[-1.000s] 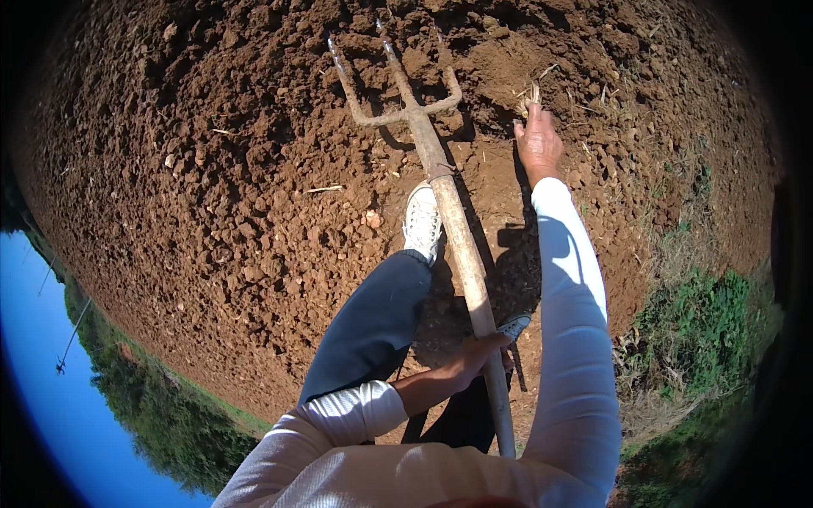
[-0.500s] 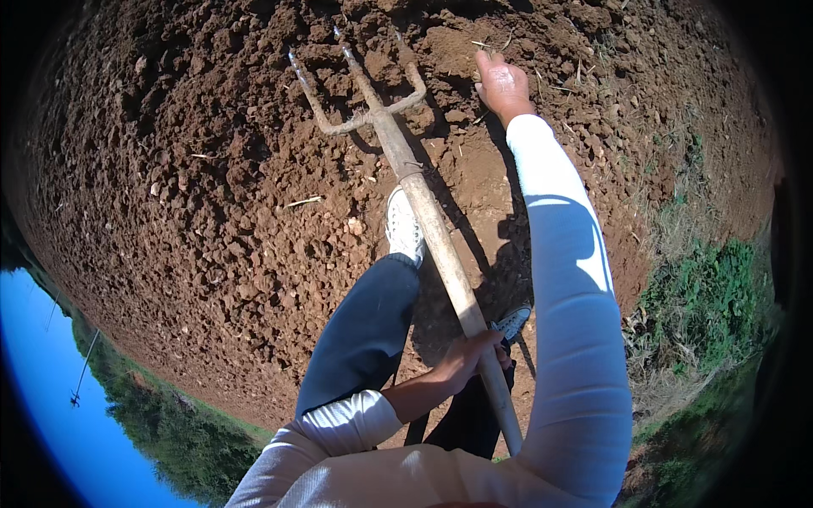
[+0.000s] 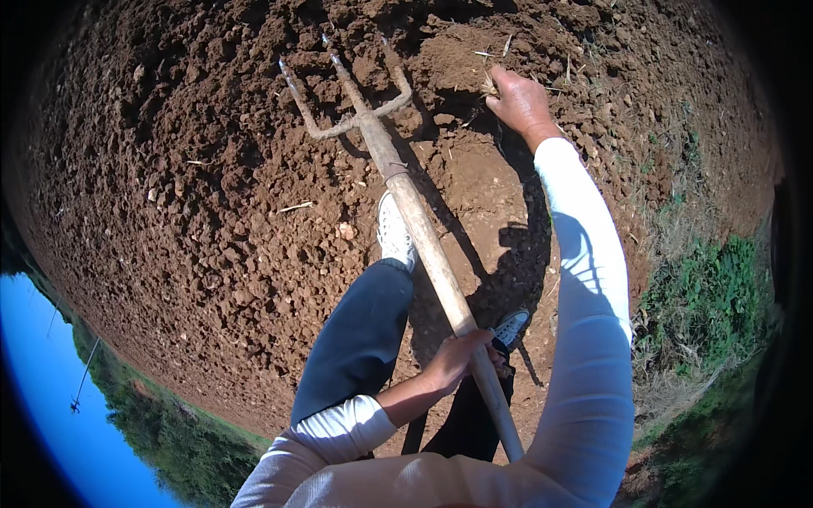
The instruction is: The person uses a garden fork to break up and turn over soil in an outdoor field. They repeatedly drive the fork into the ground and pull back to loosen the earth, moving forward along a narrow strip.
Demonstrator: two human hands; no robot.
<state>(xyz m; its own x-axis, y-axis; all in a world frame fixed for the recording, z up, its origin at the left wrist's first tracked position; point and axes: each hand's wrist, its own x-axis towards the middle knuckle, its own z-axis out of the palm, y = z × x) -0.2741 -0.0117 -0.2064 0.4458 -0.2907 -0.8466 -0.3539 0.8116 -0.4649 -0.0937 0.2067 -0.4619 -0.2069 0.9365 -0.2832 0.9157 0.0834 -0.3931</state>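
My right fingers (image 3: 503, 80) pinch a small tuft of dry, straw-coloured stalks (image 3: 489, 85) against the crumbly reddish-brown soil (image 3: 229, 229); my left fingers (image 3: 478, 337) wrap round a long, pale wooden handle (image 3: 434, 256), which slants forward past my white lace-up shoe (image 3: 394, 233) to a three-pronged, brown metal fork head (image 3: 348, 83), left of the stalks.

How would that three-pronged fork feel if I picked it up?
The three-pronged fork would probably feel stiff: its thick wooden handle looks straight. It might feel front-heavy, since its tines look metal, with shiny tips. The rounded handle could twist.
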